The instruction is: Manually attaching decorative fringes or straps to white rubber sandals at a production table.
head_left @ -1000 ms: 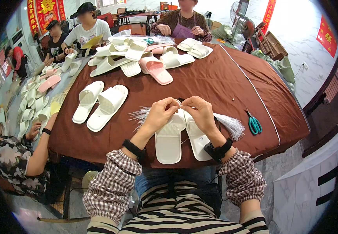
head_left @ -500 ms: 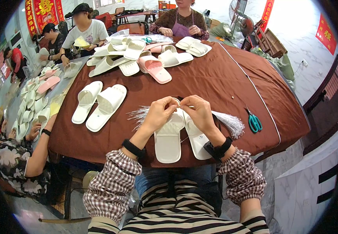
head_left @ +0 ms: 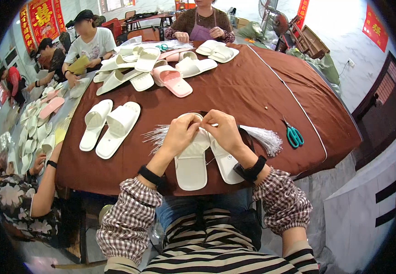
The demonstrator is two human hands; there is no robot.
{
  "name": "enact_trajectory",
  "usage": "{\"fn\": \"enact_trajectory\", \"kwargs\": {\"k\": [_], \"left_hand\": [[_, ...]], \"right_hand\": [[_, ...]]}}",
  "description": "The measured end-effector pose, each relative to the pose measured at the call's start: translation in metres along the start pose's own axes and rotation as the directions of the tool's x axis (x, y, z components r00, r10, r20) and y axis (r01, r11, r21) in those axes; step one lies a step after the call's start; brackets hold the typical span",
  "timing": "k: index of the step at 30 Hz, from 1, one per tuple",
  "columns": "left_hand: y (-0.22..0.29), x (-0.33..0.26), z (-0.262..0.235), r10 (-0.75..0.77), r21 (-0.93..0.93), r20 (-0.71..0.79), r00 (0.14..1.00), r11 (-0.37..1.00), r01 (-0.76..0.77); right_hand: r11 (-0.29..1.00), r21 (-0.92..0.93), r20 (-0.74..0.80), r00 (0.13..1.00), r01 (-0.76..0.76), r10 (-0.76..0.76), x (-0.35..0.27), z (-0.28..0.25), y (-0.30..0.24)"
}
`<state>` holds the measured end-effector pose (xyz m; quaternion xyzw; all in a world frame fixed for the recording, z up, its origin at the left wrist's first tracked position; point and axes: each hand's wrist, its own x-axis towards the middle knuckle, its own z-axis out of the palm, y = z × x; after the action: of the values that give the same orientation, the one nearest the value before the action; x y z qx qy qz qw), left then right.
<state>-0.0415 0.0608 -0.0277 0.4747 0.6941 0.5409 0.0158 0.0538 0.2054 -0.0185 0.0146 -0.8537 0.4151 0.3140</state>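
A pair of white slippers lies before me at the table's near edge, a left slipper (head_left: 191, 173) and a right slipper (head_left: 228, 165) side by side. Over their far ends, my left hand (head_left: 179, 133) and my right hand (head_left: 224, 132) meet with thumbs and fingers pinched together. Whatever sits between the fingertips is too small and covered to make out. A bundle of thin white strands (head_left: 265, 139) lies across the table behind the slippers, its ends showing on both sides of my hands. A thin strand shows between the two slippers.
Teal-handled scissors (head_left: 294, 136) lie to the right on the brown cloth (head_left: 239, 91). Another white slipper pair (head_left: 118, 130) rests at left. Farther back is a slipper pile with a pink slipper (head_left: 173, 80). Co-workers sit left and across; a side table (head_left: 72, 107) holds more slippers.
The whole view has shifted slightly, so the table's contents sit a little farther left. My hands stay pinched together above the slippers. A co-worker at the far left has moved their arms.
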Motion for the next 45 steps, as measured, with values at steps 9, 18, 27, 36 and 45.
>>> {"fn": "enact_trajectory", "kwargs": {"k": [9,18,27,36,45], "left_hand": [[0.007,-0.004,-0.002,-0.129,-0.024,0.052,0.990,0.991,0.131],[0.046,-0.042,-0.007,0.207,0.278,0.023,0.978,0.938,-0.205],[0.058,-0.092,0.012,0.109,0.209,0.203,0.973,0.966,-0.152],[0.030,-0.118,0.021,0.038,0.213,0.136,0.990,0.975,-0.067],[0.014,-0.128,0.047,0.082,0.117,-0.045,0.996,0.990,-0.076]], "right_hand": [[0.998,0.002,-0.019,0.998,0.068,-0.068,-0.006,-0.020,0.008],[0.871,-0.468,-0.126,0.987,-0.151,0.103,0.010,-0.153,0.090],[0.516,-0.836,0.077,0.892,-0.186,0.446,0.019,-0.189,0.184],[0.543,-0.838,0.208,0.887,-0.057,0.413,0.031,-0.202,0.207],[0.984,-0.174,0.489,0.871,0.043,0.048,0.079,-0.036,-0.042]]}}
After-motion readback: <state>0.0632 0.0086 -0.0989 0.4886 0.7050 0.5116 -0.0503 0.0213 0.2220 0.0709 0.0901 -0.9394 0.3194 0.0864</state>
